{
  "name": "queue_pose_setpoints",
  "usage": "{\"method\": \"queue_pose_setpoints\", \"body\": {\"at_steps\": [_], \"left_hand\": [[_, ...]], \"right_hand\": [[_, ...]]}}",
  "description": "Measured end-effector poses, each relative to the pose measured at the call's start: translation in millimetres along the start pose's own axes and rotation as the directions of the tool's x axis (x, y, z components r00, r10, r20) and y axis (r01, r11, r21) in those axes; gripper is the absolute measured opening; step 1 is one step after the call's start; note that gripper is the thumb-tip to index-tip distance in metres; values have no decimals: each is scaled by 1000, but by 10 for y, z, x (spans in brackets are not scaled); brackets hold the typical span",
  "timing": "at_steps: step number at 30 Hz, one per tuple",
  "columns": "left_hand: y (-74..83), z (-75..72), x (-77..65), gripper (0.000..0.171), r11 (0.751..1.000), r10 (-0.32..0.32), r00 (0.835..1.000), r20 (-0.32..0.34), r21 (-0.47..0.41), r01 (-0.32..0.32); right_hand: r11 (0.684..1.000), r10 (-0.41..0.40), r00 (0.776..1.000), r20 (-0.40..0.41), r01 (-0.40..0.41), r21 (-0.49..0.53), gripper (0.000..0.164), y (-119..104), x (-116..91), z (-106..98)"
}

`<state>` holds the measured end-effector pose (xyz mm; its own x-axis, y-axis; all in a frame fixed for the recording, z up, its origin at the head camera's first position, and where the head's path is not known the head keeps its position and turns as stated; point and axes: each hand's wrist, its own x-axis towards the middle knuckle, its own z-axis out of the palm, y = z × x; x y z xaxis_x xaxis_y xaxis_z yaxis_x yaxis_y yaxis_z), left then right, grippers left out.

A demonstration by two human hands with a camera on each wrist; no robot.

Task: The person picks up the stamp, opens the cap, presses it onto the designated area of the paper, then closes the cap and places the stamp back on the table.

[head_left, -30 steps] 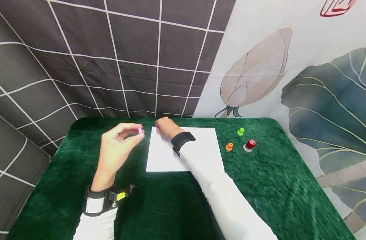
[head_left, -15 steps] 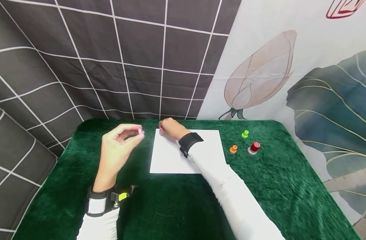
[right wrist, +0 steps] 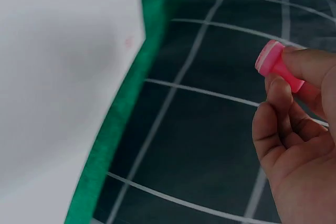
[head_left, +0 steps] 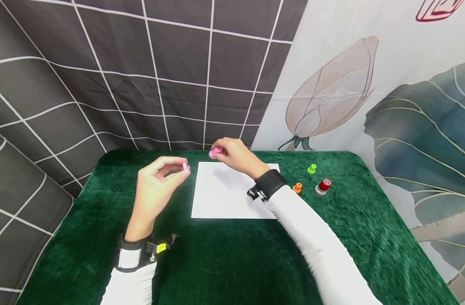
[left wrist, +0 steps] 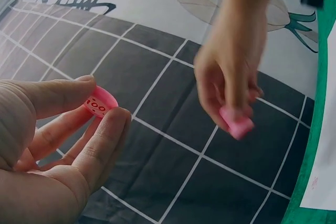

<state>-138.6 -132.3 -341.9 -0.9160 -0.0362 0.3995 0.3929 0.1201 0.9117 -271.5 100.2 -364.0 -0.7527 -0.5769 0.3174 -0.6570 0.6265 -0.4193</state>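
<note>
My right hand (head_left: 240,157) pinches a small pink stamp (right wrist: 278,65) between thumb and fingers, above the far left part of a white paper sheet (head_left: 228,199). The stamp's wider end points away from the fingers. Thumb and fingertips of my left hand (head_left: 154,190) grip a small round pink cap (left wrist: 102,102) with red print on its face, to the left of the sheet. A faint red mark (right wrist: 129,41) shows near one corner of the paper in the right wrist view.
On the green cloth (head_left: 225,254) right of the sheet stand a green stamp (head_left: 311,169), an orange stamp (head_left: 297,187) and a red-topped stamp (head_left: 324,185) with a greyish base. My right forearm partly covers the sheet. A dark checked curtain (head_left: 179,51) hangs behind the table.
The right hand has risen off the paper's far left corner and moved right with the pink stamp. My left hand, still gripping the cap, has shifted slightly right.
</note>
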Motion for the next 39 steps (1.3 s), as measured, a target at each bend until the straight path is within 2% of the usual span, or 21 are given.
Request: {"method": "queue_pose_setpoints", "body": {"at_steps": [7,12,17,22,28,39], "left_hand": [[-27,113,-22,29,1000,14,999,50,17,-14],[-4,249,-50,27,998,17,996,91,50,-22],[-6,374,-97,28,999,20,990,140,43,-26],[14,468,-140,31,999,22,984,177,30,-28],[41,554,-172,32,1000,15,978,207,-7,-14],[46,595,-205,31,999,34,977,209,-15,-31]], "right_hand": [[989,-47,993,-110,62,135,18,-178,-523,-226],[974,7,990,-141,25,224,21,-290,-799,-237],[947,62,981,-186,1,321,21,-414,-1004,-243],[925,58,969,-240,38,378,23,-534,-1103,-243],[914,65,961,-269,51,402,25,-604,-1169,-237],[908,41,957,-289,85,411,24,-605,-1207,-204]]}}
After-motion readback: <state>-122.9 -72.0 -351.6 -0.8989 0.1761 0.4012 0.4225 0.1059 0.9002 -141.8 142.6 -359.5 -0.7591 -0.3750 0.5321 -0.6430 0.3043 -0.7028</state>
